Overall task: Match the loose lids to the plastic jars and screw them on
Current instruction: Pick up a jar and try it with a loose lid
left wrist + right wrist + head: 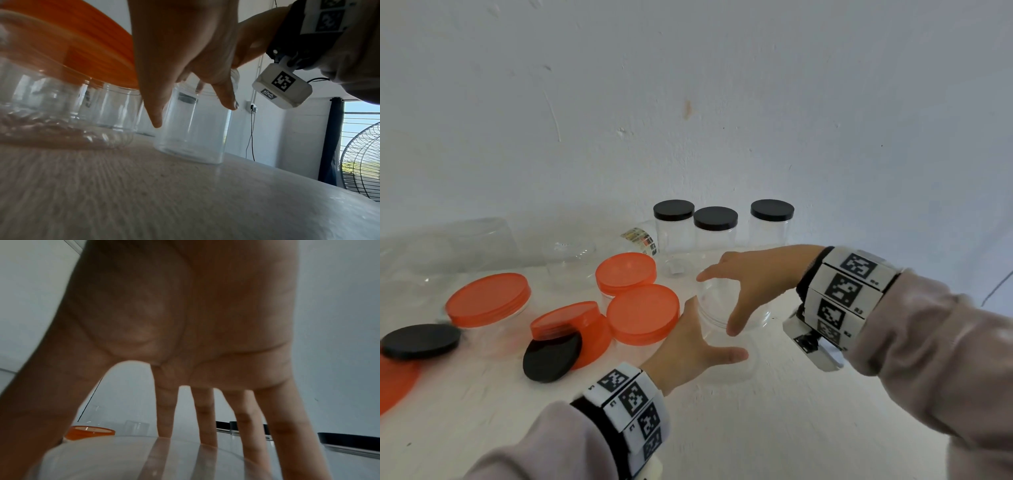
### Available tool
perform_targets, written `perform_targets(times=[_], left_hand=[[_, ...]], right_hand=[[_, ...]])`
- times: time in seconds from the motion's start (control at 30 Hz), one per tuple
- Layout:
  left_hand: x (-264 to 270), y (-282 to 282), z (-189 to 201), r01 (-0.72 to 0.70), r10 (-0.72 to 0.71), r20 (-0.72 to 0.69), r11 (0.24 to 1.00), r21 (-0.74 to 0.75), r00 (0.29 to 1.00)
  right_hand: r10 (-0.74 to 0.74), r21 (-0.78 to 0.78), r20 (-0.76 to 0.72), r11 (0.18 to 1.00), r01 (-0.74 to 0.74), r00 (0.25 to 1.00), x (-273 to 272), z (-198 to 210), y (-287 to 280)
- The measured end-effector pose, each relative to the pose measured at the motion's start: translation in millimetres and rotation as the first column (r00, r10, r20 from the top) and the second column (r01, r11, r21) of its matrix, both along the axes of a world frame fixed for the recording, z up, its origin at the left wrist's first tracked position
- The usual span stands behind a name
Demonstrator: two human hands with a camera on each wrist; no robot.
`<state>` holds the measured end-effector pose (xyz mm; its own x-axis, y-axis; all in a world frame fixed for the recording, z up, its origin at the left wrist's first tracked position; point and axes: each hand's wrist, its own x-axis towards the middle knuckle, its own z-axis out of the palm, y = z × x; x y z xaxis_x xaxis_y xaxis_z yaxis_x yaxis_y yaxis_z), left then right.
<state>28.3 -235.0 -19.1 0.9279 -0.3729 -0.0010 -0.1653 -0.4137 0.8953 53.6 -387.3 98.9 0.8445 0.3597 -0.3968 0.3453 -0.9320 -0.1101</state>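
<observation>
Nearest us on the counter (774,428), our left hand (688,346) lies spread, fingers straight, beside an open clear jar (722,315) that stands upright, mouth up. Our right hand (753,277) arches over its rim, fingers apart; the right wrist view shows fingertips (207,439) at the rim, though real contact is unclear. Only the left wrist view shows a fan (362,162). Toward the back edge stand three black-lidded jars (715,226).

Scuffed white wall (688,102) behind a pale table (756,428); beyond its right edge, a fan (362,162), a wall cable (252,129), a daylit window (362,113).
</observation>
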Motion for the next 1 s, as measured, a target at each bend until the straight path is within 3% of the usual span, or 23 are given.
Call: perform_targets(times=[0.27, 0.47, 0.6, 0.8, 1.0], left_hand=[[1, 1, 1, 0.022, -0.022, 0.022, 1.0, 0.016, 1.0], [3, 1, -2, 0.01, -0.011, 0.037, 1.0, 0.014, 0.999], [4, 2, -2, 0.008, -0.009, 0.059, 1.0, 0.031, 0.998], [4, 2, -1, 0.007, -0.01, 0.061, 0.999, 0.052, 0.998], [3, 1, 1, 0.003, -0.005, 0.05, 0.999, 0.051, 0.999]], right_hand=[[0.016, -0.006, -0.033, 1.0, -0.016, 0.999, 1, 2, 3], [-0.077, -0.001, 0.033, 0.997, 0.077, 0.996, -2, 1, 4], [-0.126, -0.082, 0.09, 0.988, 0.133, 0.988, -4, -2, 6], [-0.07, -0.129, -0.043, 0.99, 0.064, 0.997, 3, 3, 6], [-0.017, -0.077, -0.101, 0.997, 0.009, 0.995, 8, 4, 5]])
